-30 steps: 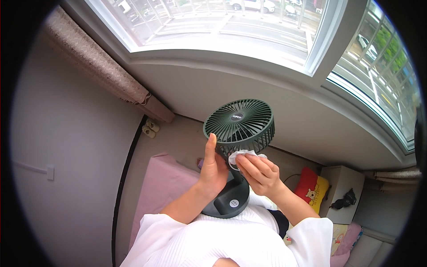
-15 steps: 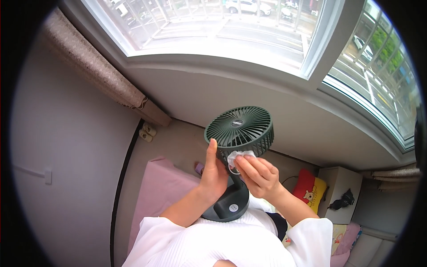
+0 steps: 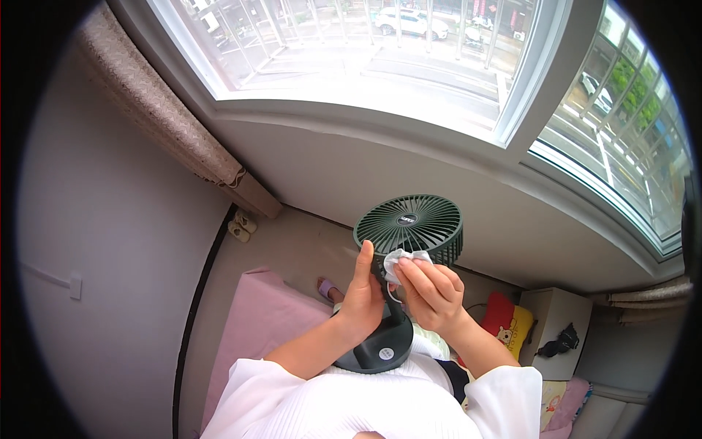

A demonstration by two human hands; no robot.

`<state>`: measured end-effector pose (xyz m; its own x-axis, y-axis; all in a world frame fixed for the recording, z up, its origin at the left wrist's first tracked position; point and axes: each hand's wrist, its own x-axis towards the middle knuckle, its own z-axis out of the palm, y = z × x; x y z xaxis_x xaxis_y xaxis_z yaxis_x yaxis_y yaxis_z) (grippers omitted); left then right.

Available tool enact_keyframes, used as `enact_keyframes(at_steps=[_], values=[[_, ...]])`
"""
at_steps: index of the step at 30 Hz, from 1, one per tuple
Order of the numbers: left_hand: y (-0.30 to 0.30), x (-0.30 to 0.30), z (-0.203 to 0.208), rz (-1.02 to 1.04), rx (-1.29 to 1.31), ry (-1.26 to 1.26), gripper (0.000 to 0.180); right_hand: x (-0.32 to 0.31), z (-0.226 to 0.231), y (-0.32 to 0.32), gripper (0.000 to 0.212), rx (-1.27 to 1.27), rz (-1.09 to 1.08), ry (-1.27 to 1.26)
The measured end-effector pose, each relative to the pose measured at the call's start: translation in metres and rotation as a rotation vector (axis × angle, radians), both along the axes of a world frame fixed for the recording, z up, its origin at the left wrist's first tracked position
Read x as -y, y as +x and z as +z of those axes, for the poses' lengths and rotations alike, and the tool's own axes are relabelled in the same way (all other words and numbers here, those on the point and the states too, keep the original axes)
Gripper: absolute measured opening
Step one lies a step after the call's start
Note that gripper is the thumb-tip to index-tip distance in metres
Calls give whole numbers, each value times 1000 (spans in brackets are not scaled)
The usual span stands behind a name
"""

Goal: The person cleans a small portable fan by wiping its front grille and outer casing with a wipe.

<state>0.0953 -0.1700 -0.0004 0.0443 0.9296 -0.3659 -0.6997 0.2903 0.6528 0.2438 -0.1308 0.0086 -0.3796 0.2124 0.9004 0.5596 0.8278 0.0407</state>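
Observation:
A dark green desk fan (image 3: 431, 219) stands close against my body, its round slatted cage tilted up and its dark base (image 3: 376, 347) near my white top. My left hand (image 3: 360, 300) grips the fan just below its cage, thumb raised along the near rim; its other fingers are mostly hidden. Pinched in my right hand (image 3: 436, 294) is a crumpled white tissue (image 3: 395, 263), held at the near edge of the cage. A thin pale cord shows beside the fan's neck, under the tissue.
Pink cloth covers a low surface (image 3: 267, 314) on the left. To the right are a red and yellow cushion (image 3: 512, 322) and a pale cabinet (image 3: 545, 314) bearing a black object (image 3: 561, 340). Beyond the fan rises a wall below a window (image 3: 351, 80). Slippers (image 3: 241, 225) lie by the curtain.
The fan cage and my left hand have shifted right and slightly down in the picture. The tissue in my right hand now sits higher against the cage's near rim.

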Motion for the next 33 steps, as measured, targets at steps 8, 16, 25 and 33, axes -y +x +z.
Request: enact_keyframes(at_steps=[8, 16, 25, 33], values=[[-2, -3, 16, 20, 25, 20, 62, 9, -25, 6, 16, 74, 66, -32], [0, 1, 5, 60, 41, -37, 58, 8, -11, 0, 15, 30, 11, 9], [-3, 4, 6, -4, 39, 50, 55, 1, 3, -6, 10, -11, 50, 38], [-6, 2, 11, 62, 17, -3, 61, 9, -15, 1, 19, 47, 77, 1]])
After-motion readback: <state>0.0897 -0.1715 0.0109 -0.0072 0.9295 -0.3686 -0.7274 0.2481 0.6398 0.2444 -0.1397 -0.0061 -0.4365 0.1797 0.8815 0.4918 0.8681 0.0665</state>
